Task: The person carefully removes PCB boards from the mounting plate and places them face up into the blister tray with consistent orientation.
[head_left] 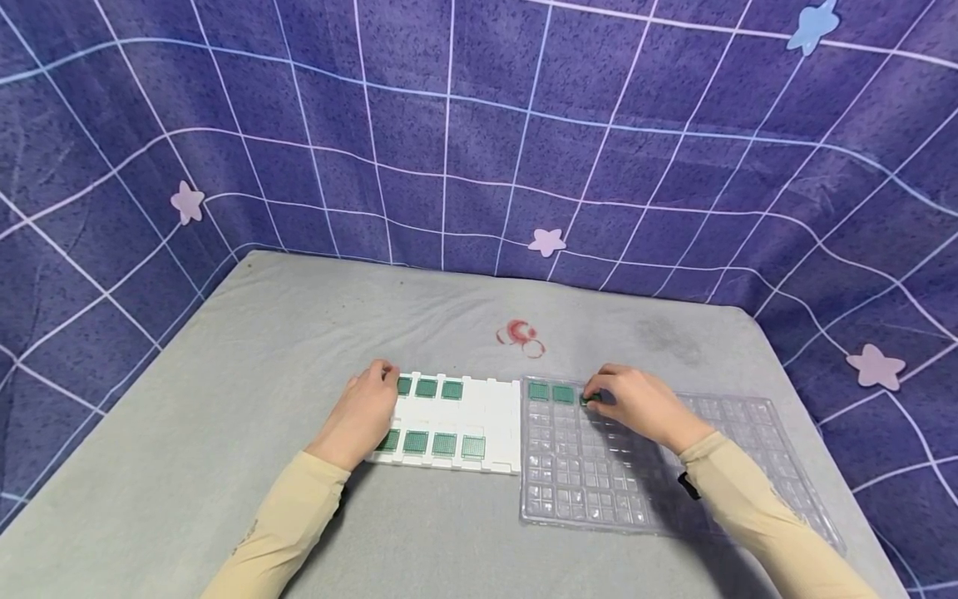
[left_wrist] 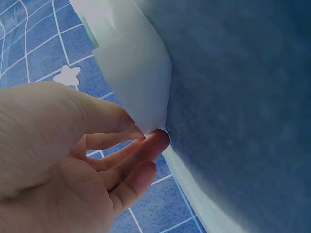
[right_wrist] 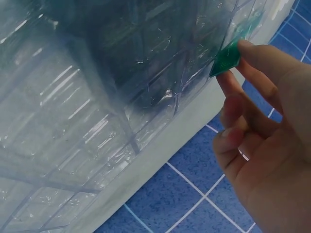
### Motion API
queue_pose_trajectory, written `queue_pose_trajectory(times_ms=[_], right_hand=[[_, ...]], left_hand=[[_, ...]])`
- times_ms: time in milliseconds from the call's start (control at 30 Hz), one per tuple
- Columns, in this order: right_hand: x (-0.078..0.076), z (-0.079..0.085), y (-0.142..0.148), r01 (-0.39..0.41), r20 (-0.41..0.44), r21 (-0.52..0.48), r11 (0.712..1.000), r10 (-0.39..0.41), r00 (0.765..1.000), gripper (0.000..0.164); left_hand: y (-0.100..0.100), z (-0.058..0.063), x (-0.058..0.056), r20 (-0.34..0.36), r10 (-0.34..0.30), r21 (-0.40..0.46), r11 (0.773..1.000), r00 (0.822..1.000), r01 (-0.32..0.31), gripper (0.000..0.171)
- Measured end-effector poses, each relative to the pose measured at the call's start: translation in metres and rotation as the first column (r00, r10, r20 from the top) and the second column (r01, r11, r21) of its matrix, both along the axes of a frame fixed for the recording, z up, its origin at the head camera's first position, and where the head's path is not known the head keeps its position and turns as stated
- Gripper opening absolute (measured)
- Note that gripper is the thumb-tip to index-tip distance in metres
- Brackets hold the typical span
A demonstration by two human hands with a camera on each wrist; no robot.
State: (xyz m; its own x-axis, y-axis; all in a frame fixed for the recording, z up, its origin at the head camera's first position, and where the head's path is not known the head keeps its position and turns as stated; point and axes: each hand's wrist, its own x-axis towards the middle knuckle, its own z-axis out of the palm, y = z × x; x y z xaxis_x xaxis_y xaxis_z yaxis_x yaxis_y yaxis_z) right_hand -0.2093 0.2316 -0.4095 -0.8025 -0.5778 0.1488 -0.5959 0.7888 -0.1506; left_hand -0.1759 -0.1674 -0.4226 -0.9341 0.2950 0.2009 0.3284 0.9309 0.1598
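Note:
My right hand [head_left: 638, 401] pinches a small green circuit board [right_wrist: 227, 59] between thumb and fingers. The board is at the third pocket of the back row of a clear plastic tray [head_left: 554, 517]. Two more green boards, one in the corner pocket [head_left: 538, 391] and one beside it [head_left: 563, 394], sit left of that hand. At the left end of a white tray [head_left: 490, 408], my left hand [head_left: 362, 413] grips the edge, with thumb and fingertips meeting at a corner in the left wrist view. Several green boards [head_left: 445, 444] lie in two rows on the white tray, partly hidden by the left hand.
Both trays lie side by side on a grey cloth-covered table [head_left: 419, 532], their ends nearly meeting. A red printed mark [head_left: 520, 333] shows on the cloth behind them. Blue gridded curtain [head_left: 479, 133] with star shapes encloses the back and sides.

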Motion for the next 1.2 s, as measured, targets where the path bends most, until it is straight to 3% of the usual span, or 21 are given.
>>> queue_pose_trajectory(times_ms=[300,1200], right_hand=[[-0.0012,-0.0009,-0.0030,0.014,-0.016,-0.003,1.000,-0.014,1.000,0.013],[-0.0021,-0.0071,-0.0067,0.052,-0.070,-0.006,0.999,-0.052,0.996,0.007]], left_hand=[[-0.0003,0.0007,0.0013,0.016,0.003,0.002,1.000,1.000,-0.003,0.035],[0.0009,0.0014,0.0015,-0.031,-0.012,-0.001,1.000,0.999,0.012,0.032]])
